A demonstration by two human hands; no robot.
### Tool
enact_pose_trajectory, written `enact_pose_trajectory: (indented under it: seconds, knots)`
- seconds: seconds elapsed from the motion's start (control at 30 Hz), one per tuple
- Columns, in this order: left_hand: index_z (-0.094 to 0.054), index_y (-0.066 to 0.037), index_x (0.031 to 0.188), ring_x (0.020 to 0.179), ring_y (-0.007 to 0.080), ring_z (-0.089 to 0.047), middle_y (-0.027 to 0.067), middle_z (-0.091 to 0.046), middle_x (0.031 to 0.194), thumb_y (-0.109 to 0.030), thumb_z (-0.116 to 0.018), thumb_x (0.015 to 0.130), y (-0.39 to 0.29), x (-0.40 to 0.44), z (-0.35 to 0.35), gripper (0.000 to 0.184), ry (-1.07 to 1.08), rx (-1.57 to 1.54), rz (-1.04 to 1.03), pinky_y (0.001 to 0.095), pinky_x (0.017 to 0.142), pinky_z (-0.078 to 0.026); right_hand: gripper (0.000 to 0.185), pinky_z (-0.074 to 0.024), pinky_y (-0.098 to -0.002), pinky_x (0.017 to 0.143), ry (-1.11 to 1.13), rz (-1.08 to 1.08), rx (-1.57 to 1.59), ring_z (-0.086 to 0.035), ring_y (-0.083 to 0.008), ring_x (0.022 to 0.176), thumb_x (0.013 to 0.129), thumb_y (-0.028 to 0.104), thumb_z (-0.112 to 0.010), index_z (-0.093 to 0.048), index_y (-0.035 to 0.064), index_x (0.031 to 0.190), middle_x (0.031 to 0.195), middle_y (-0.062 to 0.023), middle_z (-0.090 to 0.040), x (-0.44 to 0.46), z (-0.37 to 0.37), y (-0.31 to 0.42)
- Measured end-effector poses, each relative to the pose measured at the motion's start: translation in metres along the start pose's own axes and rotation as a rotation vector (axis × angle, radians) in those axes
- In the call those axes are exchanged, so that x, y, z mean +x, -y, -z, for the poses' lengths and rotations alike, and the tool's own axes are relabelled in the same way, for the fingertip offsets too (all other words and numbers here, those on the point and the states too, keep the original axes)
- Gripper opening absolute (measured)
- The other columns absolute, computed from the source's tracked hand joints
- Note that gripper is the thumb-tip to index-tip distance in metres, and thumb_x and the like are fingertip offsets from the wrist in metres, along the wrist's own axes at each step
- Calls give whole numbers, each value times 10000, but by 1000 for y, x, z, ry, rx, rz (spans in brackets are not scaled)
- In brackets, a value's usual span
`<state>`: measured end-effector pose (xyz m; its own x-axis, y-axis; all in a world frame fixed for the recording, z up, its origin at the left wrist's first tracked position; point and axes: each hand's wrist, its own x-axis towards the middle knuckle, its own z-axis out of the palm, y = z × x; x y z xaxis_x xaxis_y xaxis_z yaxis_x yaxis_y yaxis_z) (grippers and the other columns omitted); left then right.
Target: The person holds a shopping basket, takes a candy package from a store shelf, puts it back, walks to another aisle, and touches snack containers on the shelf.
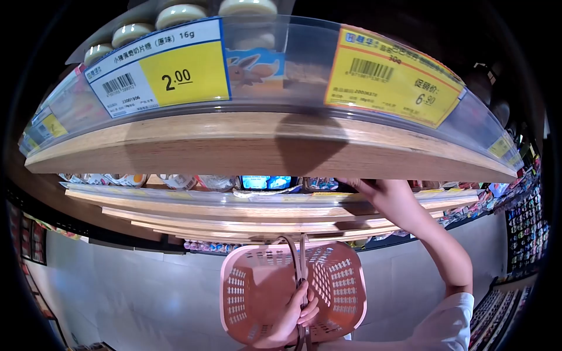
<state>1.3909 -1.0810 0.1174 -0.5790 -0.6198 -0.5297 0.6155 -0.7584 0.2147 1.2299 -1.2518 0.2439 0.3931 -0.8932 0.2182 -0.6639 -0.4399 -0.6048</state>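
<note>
My left hand [295,313] is wrapped round the brown handles [300,266] of a pink plastic shopping basket [227,281]. The basket hangs in front of me, its slotted walls and inner floor in view. My right hand [383,194] reaches in under the wooden top shelf [234,143], over the shelf below. Its wrist and part of the thumb side show, while the shelf edge hides most of the fingers. Close to its fingertips lies a small packet with blue and red print [321,183]. Left of that is a bright blue packet [266,182]; whether the hand touches either, I cannot tell.
Price labels [167,67] sit in a clear plastic strip along the top shelf's front. White-lidded jars [181,14] stand above. Lower wooden shelves [193,212] step down beneath. Grey floor [146,292] lies around the basket, and stocked racks [527,228] flank the right.
</note>
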Motion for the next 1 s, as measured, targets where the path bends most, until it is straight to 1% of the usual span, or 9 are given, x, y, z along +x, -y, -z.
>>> enact_pose_trajectory:
  seconds: [0.17, 0.27, 0.33, 0.43, 0.53, 0.57, 0.63, 0.77, 1.0]
  knots:
    - [-385, -96, 738, 339, 48, -223, -43, -265, 466, -376, -373, 917, 3, 1, 1, 333, -15, -33, -2, 189, 347, -212, 192, -450, -363, 643, -135, 168, -119, -576, -329, 741, 812, 133, -574, -581, 6, 956, 827, -170, -604, 1, -6, -3]
    - [-395, -88, 731, 339, 45, -223, -44, -262, 464, -375, -382, 916, 7, 3, 3, 342, -41, -76, -6, 188, 349, -209, 195, -454, -364, 634, -92, 106, -147, -579, -331, 734, 798, 134, -587, -584, 6, 945, 825, -169, -606, 5, -1, -3]
    - [-407, -86, 729, 340, 45, -222, -44, -261, 464, -375, -379, 917, 6, 2, -1, 346, -50, -60, -27, 187, 352, -207, 222, -454, -327, 715, 17, -170, -184, -588, -236, 844, 792, 96, -610, -577, -7, 985, 892, -150, -618, 8, 5, 7]
    - [-412, -85, 741, 345, 44, -226, -43, -265, 470, -372, -374, 919, 7, 3, 0, 340, -20, -53, -45, 187, 354, -208, 217, -456, -327, 708, -125, 10, -172, -591, -234, 834, 793, 118, -612, -585, -7, 969, 862, -155, -623, 6, 0, 5]
    - [-409, -86, 745, 348, 44, -230, -42, -268, 474, -368, -367, 922, 4, -1, -6, 335, -41, -45, -31, 186, 353, -208, 272, -451, -321, 712, -13, -97, -192, -591, -218, 838, 778, 142, -637, -567, -23, 982, 861, -155, -618, 8, 2, 6]
    - [-409, -86, 745, 348, 44, -230, -42, -268, 474, -368, -367, 922, 4, -1, -5, 335, -43, -48, -30, 186, 353, -208, 272, -451, -321, 712, -10, -98, -191, -591, -218, 838, 778, 142, -637, -567, -23, 982, 861, -155, -618, 8, 3, 5]
    - [-404, -86, 750, 348, 45, -230, -41, -268, 477, -366, -362, 924, 5, 0, -4, 332, -28, -66, -27, 185, 352, -208, 257, -447, -368, 680, -16, 24, -94, -576, -330, 790, 782, 199, -617, -586, 2, 944, 827, -182, -602, 7, 3, 4]
    - [-397, -89, 748, 346, 45, -227, -43, -264, 473, -365, -362, 924, 5, 0, -4, 330, -27, -70, -35, 184, 351, -209, 326, -443, -358, 705, -51, 69, -115, -569, -330, 816, 791, 231, -614, -550, 10, 1022, 890, -177, -602, 3, 4, 9]
    - [-401, -94, 745, 338, 39, -209, -53, -251, 463, -373, -340, 927, 6, 1, -5, 339, -38, -55, -44, 175, 323, -199, 313, -440, -343, 723, -88, 18, -56, -577, -297, 812, 781, 243, -626, -582, 8, 984, 880, -149, -617, 7, 8, -4]
